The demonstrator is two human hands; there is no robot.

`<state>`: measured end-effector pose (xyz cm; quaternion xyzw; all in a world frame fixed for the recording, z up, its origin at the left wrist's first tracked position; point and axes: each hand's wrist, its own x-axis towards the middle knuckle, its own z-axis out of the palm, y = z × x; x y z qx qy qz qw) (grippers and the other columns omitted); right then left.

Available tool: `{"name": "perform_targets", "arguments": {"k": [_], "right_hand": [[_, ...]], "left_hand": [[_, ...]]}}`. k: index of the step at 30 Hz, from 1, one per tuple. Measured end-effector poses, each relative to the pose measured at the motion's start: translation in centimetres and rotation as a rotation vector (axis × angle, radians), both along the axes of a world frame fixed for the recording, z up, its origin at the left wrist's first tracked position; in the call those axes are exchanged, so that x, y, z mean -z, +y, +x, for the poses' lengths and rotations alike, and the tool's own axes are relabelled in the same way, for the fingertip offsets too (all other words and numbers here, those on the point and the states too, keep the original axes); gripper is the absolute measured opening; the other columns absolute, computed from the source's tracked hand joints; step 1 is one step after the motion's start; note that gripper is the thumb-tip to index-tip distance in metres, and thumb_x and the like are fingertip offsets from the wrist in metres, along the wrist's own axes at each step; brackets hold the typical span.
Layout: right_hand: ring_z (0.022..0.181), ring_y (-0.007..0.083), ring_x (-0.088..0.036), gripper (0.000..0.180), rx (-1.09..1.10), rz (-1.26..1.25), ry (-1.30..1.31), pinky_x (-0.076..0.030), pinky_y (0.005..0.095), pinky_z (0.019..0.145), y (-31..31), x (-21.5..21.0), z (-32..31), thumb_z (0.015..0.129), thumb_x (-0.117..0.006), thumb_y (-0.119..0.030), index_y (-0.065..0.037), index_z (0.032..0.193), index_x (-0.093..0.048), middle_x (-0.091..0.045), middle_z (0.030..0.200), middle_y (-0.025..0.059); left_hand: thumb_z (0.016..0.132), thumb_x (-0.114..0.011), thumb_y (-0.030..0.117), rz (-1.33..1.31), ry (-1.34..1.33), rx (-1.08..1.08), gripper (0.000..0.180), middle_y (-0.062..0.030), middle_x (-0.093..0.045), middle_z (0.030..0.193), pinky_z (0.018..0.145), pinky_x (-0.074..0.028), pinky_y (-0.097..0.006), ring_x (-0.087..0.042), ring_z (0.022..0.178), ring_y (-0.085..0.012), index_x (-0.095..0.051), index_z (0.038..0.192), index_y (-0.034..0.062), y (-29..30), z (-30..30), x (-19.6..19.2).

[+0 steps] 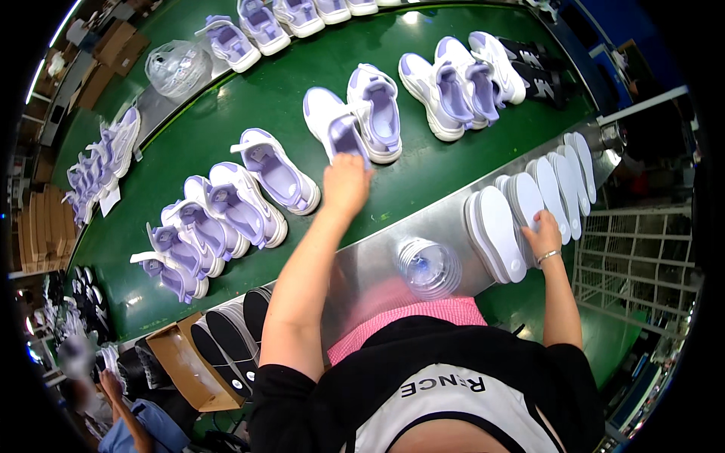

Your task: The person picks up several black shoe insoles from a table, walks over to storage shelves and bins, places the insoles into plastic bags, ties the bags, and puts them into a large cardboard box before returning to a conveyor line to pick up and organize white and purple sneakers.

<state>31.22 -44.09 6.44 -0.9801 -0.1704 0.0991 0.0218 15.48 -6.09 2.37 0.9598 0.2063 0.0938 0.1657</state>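
Sneaker (337,124), white with a lilac lining, lies on a green conveyor belt (249,106) that curves across the whole view. Many matching pairs of sneakers rest on the belt in loose groups, toes pointing various ways. Along the near edge of the belt runs a shiny metal ledge (377,260). On it stand a clear plastic water bottle (429,266), seen from above, and a long row of white insoles (529,200) leaning on edge against one another. At the lower left, a cardboard box (185,366) holds dark insoles stacked on edge. Beyond the belt, a dim factory floor shows stacked cartons, and another person sits at the bottom left corner.

The person's left hand (346,183) reaches out over the belt, its fingers curled into the heel opening of the sneaker, gripping it there. The right hand (544,235), a bracelet at the wrist, rests on the near end of the insole row, fingers closed over the top edge of one white insole. Just beside the gripped sneaker lies its twin, touching it.
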Motion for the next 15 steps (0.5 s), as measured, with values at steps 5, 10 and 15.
{"name": "perform_targets", "arguments": {"k": [5, 10, 15], "right_hand": [[0.082, 0.0297, -0.053, 0.042, 0.031, -0.088, 0.056, -0.038, 0.0392, 0.067, 0.1, -1.6, 0.9, 0.057, -0.072, -0.026, -0.008, 0.084, -0.046, -0.057, 0.086, 0.0102], [0.072, 0.0211, -0.054, 0.027, -0.029, 0.25, -0.03, -0.04, 0.0306, 0.061, 1.2, -3.8, 1.9, 0.065, -0.067, -0.02, -0.005, 0.078, -0.049, -0.055, 0.076, 0.0069], [0.06, 0.0088, -0.051, 0.019, -0.012, 0.805, 1.059, -0.047, 0.0256, 0.055, 12.1, -7.4, -0.9, 0.075, -0.059, -0.019, 0.0, 0.078, -0.056, -0.051, 0.068, 0.0016]], "left_hand": [[0.07, -0.061, 0.029, -0.434, -0.109, -0.035, 0.035, -0.0138, -0.054, 0.092, 0.076, -0.041, -0.041, -0.048, 0.092, -0.0301, -0.054, 0.09, 0.0013, -3.6, -2.1, -1.2], [0.063, -0.069, 0.025, -0.123, -0.387, -0.311, 0.058, -0.0211, -0.038, 0.115, 0.087, -0.033, -0.04, -0.038, 0.107, -0.0343, -0.041, 0.107, -0.0005, -0.3, -1.1, -0.7], [0.067, -0.062, 0.022, -0.543, -0.209, -0.417, 0.034, -0.0168, -0.059, 0.074, 0.066, -0.045, -0.04, -0.058, 0.073, -0.0333, -0.049, 0.091, 0.002, 3.1, 0.5, -1.1]]}}
